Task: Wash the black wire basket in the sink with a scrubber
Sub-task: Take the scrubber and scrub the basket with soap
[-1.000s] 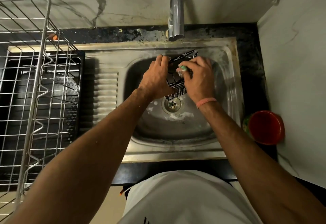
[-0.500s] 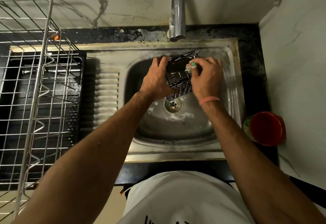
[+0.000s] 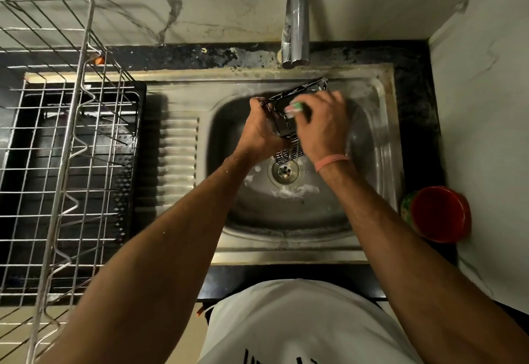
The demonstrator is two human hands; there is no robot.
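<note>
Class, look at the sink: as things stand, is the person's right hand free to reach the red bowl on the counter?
Probably not at once. The right hand holds the scrubber against the black wire basket. Nothing stands between it and the red bowl, so the path looks free once it lets go.

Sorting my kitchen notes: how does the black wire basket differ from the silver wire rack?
The black wire basket is dark and small, held tilted over the sink by the left hand; the silver wire rack is shiny, far larger, and stands untouched left of the sink. The right hand works a scrubber on the basket only. Both are open wire grids.
</note>
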